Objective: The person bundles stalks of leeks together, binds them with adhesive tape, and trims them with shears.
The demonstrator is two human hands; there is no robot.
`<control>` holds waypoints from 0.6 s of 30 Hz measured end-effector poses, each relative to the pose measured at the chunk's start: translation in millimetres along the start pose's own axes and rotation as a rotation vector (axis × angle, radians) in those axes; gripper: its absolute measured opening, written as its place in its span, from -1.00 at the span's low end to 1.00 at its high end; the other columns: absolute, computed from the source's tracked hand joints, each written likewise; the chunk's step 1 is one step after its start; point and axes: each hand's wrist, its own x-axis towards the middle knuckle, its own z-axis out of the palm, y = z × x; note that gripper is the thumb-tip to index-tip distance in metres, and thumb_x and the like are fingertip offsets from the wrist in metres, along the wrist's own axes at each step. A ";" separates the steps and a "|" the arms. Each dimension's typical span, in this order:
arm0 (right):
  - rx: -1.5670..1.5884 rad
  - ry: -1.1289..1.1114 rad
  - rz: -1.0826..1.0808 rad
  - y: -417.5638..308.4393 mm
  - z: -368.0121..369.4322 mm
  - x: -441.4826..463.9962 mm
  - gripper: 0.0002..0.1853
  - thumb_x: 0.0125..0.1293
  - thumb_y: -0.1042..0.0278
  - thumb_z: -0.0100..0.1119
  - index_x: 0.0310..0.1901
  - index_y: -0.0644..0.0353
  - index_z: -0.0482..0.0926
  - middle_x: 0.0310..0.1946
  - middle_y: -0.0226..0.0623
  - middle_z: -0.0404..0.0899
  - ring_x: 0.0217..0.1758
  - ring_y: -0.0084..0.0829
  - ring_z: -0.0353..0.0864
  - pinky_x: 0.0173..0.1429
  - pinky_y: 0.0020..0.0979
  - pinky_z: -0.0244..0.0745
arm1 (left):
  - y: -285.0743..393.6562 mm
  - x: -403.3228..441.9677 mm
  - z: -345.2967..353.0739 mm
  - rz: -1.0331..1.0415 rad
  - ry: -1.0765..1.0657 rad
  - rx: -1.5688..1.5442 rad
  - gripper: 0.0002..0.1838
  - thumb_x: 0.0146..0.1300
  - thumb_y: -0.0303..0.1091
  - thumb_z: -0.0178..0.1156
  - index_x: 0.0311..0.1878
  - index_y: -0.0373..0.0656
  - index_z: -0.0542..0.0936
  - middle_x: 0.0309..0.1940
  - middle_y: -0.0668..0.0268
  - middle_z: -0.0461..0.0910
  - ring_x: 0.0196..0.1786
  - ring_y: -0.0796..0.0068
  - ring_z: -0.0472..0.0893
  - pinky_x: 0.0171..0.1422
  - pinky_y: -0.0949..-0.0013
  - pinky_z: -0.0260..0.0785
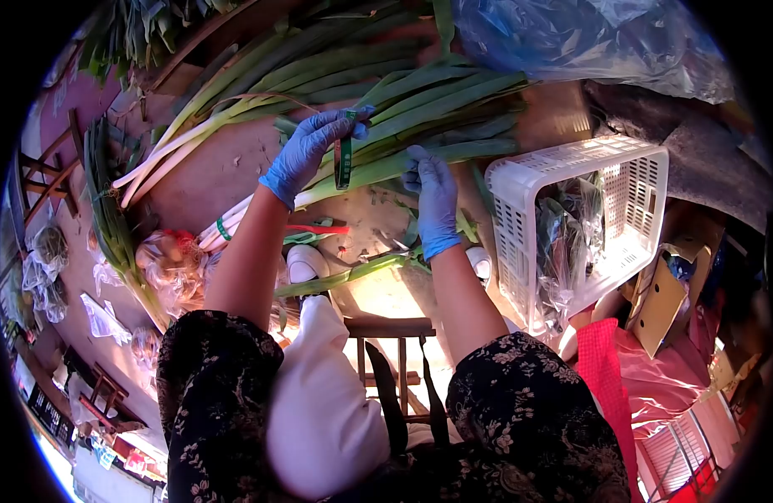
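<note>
My left hand (309, 152), in a blue glove, is closed on a green printed tape (344, 163) that hangs down in a loop. Under it lies a bundle of leeks (386, 172), white ends to the left and green leaves to the right. A green band (222, 229) circles the bundle near its white ends. Over the leaves, at the bundle's near side, is my right hand (435, 201), also gloved. Its fingers are curled in with the tips together; what they hold, if anything, is too small to make out.
More leeks (261, 84) lie behind on the ground, with another bunch (110, 218) at the left. A white plastic crate (512, 226) on its side holds bagged greens (567, 235). Blue plastic sheeting (588, 38) lies at back right. A wooden stool (391, 327) stands near my legs.
</note>
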 end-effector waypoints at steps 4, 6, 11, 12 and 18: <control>0.027 -0.254 -0.029 -42.5 26.4 -6.1 -0.75 0.28 0.28 0.05 -0.08 0.19 0.52 -0.32 -0.50 0.53 -0.30 -0.70 0.43 -0.18 -0.65 0.36 | 18.4 -27.2 6.8 -0.053 -0.166 0.047 -0.69 0.24 -0.22 0.02 -0.14 -0.30 0.53 -0.24 0.32 0.52 -0.09 0.50 0.44 0.12 0.45 0.19; -0.025 -0.409 -0.084 -56.1 35.7 -3.2 -0.75 0.27 0.28 0.06 -0.09 0.21 0.53 -0.26 -0.46 0.55 -0.30 -0.65 0.47 -0.19 -0.61 0.39 | 22.0 -36.0 7.6 -0.124 -0.174 0.078 -0.70 0.23 -0.23 0.03 -0.16 -0.30 0.53 -0.25 0.33 0.52 -0.10 0.51 0.44 0.10 0.46 0.21; -0.494 -0.596 -0.261 -74.1 49.7 -1.2 -0.80 0.16 0.39 0.17 -0.20 0.26 0.58 -0.36 -0.39 0.59 -0.37 -0.60 0.50 -0.26 -0.55 0.42 | 19.2 -40.5 2.7 -0.147 -0.241 0.112 -0.69 0.25 -0.21 0.03 -0.14 -0.28 0.52 -0.29 0.36 0.53 -0.15 0.57 0.45 0.04 0.50 0.25; -0.617 -0.594 -0.327 -73.9 49.8 1.5 -0.83 0.14 0.42 0.19 -0.23 0.28 0.58 -0.40 -0.38 0.59 -0.39 -0.61 0.50 -0.28 -0.55 0.42 | 16.2 -40.5 1.6 -0.157 -0.241 0.126 -0.68 0.26 -0.19 0.02 -0.14 -0.27 0.53 -0.29 0.35 0.53 -0.17 0.57 0.45 0.02 0.51 0.26; -0.622 -0.389 -0.425 -53.4 45.2 -2.3 -0.93 0.08 0.51 0.18 -0.43 0.33 0.54 -0.57 -0.28 0.55 -0.47 -0.54 0.52 -0.34 -0.52 0.41 | 8.4 -44.8 11.3 -0.358 -0.215 0.014 -0.59 0.26 -0.05 0.01 -0.11 -0.25 0.52 -0.27 0.35 0.53 -0.21 0.61 0.45 -0.05 0.55 0.28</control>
